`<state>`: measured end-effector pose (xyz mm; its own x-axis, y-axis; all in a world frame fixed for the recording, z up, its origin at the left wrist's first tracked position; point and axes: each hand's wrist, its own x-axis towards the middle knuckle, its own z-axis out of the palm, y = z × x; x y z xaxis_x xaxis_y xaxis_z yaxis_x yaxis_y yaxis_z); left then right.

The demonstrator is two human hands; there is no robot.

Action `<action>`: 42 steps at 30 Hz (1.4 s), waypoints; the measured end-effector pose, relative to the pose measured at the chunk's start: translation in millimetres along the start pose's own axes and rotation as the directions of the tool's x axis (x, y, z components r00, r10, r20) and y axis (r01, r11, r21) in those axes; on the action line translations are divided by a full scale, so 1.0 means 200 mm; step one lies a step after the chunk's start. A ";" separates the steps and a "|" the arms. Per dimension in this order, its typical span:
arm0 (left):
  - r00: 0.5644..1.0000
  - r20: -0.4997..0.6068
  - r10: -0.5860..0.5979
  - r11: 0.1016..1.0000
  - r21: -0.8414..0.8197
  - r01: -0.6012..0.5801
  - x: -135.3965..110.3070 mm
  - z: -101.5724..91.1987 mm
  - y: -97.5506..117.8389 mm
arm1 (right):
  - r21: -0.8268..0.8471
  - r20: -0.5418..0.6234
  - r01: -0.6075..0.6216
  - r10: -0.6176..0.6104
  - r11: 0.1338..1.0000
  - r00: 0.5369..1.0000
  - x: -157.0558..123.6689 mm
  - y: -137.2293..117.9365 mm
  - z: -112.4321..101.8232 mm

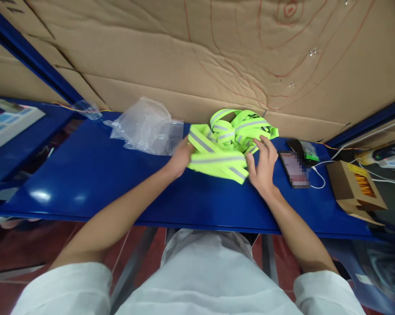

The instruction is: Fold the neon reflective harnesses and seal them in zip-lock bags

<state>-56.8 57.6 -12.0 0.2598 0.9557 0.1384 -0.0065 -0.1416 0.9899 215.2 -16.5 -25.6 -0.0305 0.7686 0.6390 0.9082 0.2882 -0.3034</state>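
A bundle of neon yellow-green reflective straps [217, 164] with grey stripes lies folded in front of me on the blue table. My left hand [181, 158] is closed on the left end of the folded part, its fingertips partly hidden by the fabric. At the other end is my right hand [264, 164], fingers apart and curved, the thumb close to the strap edge. Behind, the looser coils of the same straps [240, 127] rest near the cardboard. Clear plastic bags [148, 127] lie just left of my left hand.
A cardboard wall [135, 52] with red pen lines stands behind the blue table [95, 175]. To the right are a phone [294, 169] with a white cable, a dark item in a small bag, and an opened carton [355, 188] holding orange things. A clear cup [87, 109] lies back left.
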 end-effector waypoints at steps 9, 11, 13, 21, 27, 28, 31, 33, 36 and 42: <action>0.894 0.428 0.133 0.991 -0.051 -0.124 -0.10 0.11 -0.04 | 0.523 0.337 0.072 -0.284 0.849 0.898 -0.04 -0.13 0.05; 0.945 0.327 0.027 0.966 -0.252 0.060 -0.09 0.11 -0.09 | 0.579 0.370 0.014 -0.279 0.815 0.886 -0.04 -0.12 0.07; 0.956 0.287 -0.063 0.903 -0.391 0.177 -0.08 0.12 -0.15 | 0.571 0.354 -0.008 -0.237 0.821 0.905 -0.04 -0.11 0.08; 0.873 0.485 -0.045 0.921 -0.319 0.224 -0.10 0.12 -0.11 | 0.494 0.252 -0.108 -0.023 0.863 0.967 -0.04 -0.12 0.06; 0.811 0.577 -0.096 0.935 -0.227 0.272 -0.05 0.01 0.00 | 0.284 0.018 0.072 -0.080 0.956 0.997 -0.02 -0.14 0.02; 0.815 0.566 -0.123 0.938 -0.203 0.282 -0.04 0.00 -0.01 | 0.301 -0.020 0.114 -0.114 0.947 0.993 -0.03 -0.15 0.02; 0.863 0.478 -0.160 0.978 -0.044 0.206 -0.04 0.04 -0.05 | 0.411 -0.037 0.236 -0.243 0.880 0.969 -0.07 -0.18 0.04; 0.917 0.365 -0.161 0.986 0.020 0.165 -0.06 0.08 -0.08 | 0.410 0.018 0.268 -0.301 0.872 0.953 -0.09 -0.18 0.06; 0.957 0.213 -0.199 0.968 -0.109 0.226 -0.07 0.11 -0.08 | 0.231 0.115 0.258 -0.290 0.938 0.950 -0.08 -0.14 0.04; 0.950 -0.080 -0.301 0.829 -0.515 0.219 -0.01 0.06 -0.01 | 0.135 0.344 0.376 -0.399 0.917 0.850 0.00 -0.06 0.00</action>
<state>-46.0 53.4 -14.4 0.1712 0.9715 -0.1639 -0.4462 0.2248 0.8663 204.7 -19.9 -22.6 -0.5321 0.7344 0.4214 0.7646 0.6305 -0.1334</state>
